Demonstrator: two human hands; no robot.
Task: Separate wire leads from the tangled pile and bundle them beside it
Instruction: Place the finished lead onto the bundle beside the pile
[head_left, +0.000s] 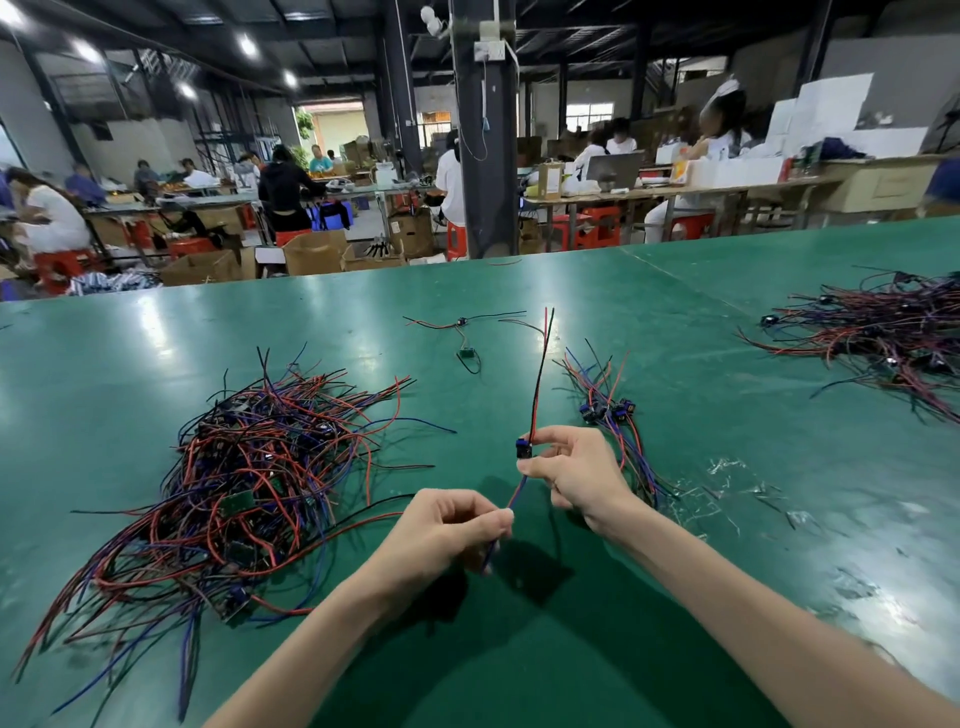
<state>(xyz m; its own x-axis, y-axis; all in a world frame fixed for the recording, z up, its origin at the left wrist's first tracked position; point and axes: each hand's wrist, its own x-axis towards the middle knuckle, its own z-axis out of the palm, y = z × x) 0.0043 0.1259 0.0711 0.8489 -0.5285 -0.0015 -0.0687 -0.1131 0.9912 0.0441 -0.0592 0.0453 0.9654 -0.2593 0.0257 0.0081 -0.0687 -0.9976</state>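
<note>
We hold one wire lead (536, 387) in the air above the table, in the middle of the view. Our right hand (576, 473) pinches its small blue plug (523, 449) between thumb and forefinger, with the other fingers curled in. From the plug a red and a black wire rise together toward 12 o'clock, their ends free. Below the plug a blue and a red wire slant toward 7 o'clock into our left hand (447, 530), which pinches them with curled fingers; a short blue end pokes out under it.

The tangled pile (249, 483) lies on the green table (519, 665) at 9 o'clock from the hands. It is a mass of red, black and blue wires, and a few strands reach almost to the left wrist. The bundle (608, 415) of sorted leads lies at 1 o'clock, just beyond the right hand. Its blue plugs are gathered together and its wires trail back behind the right wrist.

Clear scraps (737, 493) are scattered at 3 o'clock. A loose lead (462, 325) lies alone farther out at 12 o'clock. A second heap (883, 332) sits well apart at 2 o'clock, near the table's right edge.

Past the far edge we see a dark pillar (483, 156) at 12 o'clock, people (283, 187) at benches, red stools (597, 228) and cardboard boxes (311, 254).
</note>
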